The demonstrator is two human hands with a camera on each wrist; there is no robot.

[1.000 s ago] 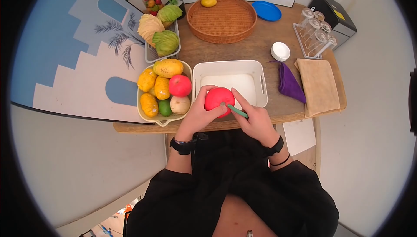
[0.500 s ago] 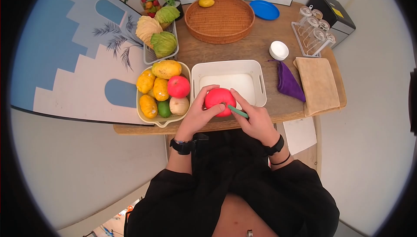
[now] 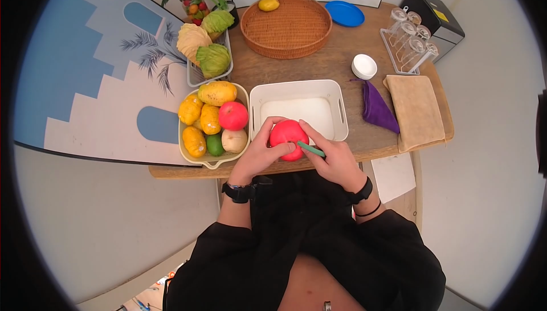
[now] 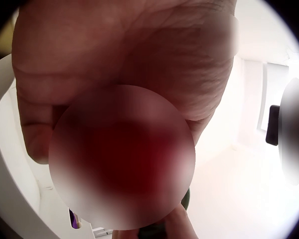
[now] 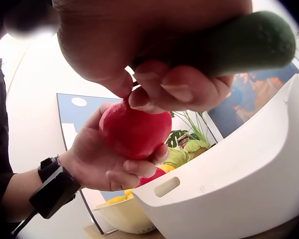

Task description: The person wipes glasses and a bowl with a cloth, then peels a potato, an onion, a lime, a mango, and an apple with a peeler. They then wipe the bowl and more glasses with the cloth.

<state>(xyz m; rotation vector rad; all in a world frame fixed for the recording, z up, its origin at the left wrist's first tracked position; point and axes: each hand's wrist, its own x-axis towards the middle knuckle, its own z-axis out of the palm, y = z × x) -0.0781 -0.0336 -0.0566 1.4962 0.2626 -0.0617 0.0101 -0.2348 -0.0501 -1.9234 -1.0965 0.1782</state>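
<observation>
A round red fruit [image 3: 286, 134] is held over the near edge of the white bin [image 3: 268, 86]. My left hand [image 3: 256, 154] grips it from the left, thumb across its near side; in the right wrist view the fingers cup the red fruit [image 5: 134, 130] from below. My right hand [image 3: 333, 160] holds a tool by its green handle [image 3: 312, 149], shown large as a green handle [image 5: 249, 45] in the right wrist view. Fingertips of that hand touch the fruit's top. The tool's working end is mostly hidden by the fingers. In the left wrist view the fruit [image 4: 122, 159] is blurred.
At left stands a cream basket [image 3: 212, 164] of yellow, red, green and pale produce, with a grey crate [image 3: 194, 76] of leafy heads behind. A wicker tray [image 3: 285, 26], blue plate [image 3: 345, 13], white bowls [image 3: 364, 66], purple cloth [image 3: 377, 109], tan cloth [image 3: 416, 111] and glasses [image 3: 408, 40] surround the bin.
The red fruit has been turned and tilted in my left hand and sits slightly nearer the body. My right hand keeps the green handle against it. The head view has shifted slightly.
</observation>
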